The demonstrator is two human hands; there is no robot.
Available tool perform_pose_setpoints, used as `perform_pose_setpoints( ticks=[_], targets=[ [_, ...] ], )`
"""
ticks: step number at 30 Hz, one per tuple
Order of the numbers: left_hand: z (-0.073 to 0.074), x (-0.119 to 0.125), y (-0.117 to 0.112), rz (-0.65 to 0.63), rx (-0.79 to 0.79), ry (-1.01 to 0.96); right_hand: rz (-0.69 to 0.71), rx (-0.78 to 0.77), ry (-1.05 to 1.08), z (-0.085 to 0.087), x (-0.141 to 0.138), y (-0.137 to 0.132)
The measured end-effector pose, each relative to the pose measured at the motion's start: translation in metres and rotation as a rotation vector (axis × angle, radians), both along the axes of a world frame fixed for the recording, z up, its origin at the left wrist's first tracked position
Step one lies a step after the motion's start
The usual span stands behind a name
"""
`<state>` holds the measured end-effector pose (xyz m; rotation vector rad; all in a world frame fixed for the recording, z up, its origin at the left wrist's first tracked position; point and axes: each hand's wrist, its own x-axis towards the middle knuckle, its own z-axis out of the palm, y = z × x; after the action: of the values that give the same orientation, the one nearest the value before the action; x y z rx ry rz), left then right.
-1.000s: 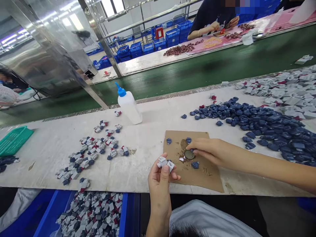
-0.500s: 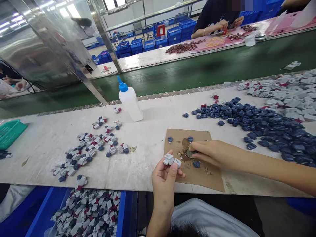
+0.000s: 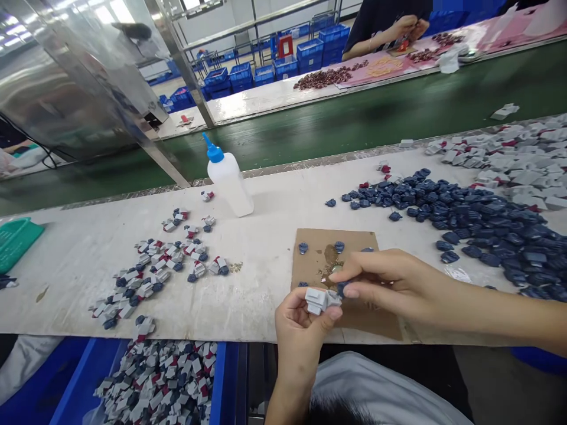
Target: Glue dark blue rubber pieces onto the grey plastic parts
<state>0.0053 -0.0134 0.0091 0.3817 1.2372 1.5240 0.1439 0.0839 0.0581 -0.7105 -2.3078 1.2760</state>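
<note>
My left hand (image 3: 303,327) holds a small light-grey plastic part (image 3: 316,301) between thumb and fingers, at the near edge of a cardboard sheet (image 3: 305,268). My right hand (image 3: 376,280) pinches a dark blue plastic piece (image 3: 342,288) against the right end of that part. Fingers partly cover the spot where the two meet. Behind the right fingertips, a wet brown patch (image 3: 331,255) marks the cardboard. A few more blue pieces (image 3: 303,248) lie on the sheet around the patch.
Right of the cardboard spreads a heap of blue pieces (image 3: 460,212), with light-grey parts (image 3: 522,159) behind. Joined pieces (image 3: 155,265) lie left; more fill a blue bin (image 3: 219,378). A white bottle (image 3: 230,186) stands by the green belt (image 3: 310,130). A co-worker (image 3: 385,35) sits opposite.
My right hand has come from the wet patch toward me and brought a blue piece to the grey part. My left hand has shifted slightly right and turned the part.
</note>
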Motion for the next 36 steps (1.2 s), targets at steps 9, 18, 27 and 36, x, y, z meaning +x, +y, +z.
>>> perform_pose_setpoints(
  ticks=[9,18,27,36],
  targets=[
    [0.006,0.002,0.000,-0.041,0.036,-0.044,0.007,-0.022,0.011,-0.004,-0.003,-0.002],
    [0.000,0.000,-0.005,-0.083,0.086,0.145,0.057,-0.199,0.015,-0.015,-0.005,-0.007],
    [-0.013,-0.020,0.003,-0.182,-0.034,0.474,0.143,-0.130,0.026,-0.031,-0.015,0.016],
    [-0.032,-0.119,0.030,0.150,-0.162,0.560,-0.803,0.455,-0.559,-0.014,0.067,0.220]
  ],
)
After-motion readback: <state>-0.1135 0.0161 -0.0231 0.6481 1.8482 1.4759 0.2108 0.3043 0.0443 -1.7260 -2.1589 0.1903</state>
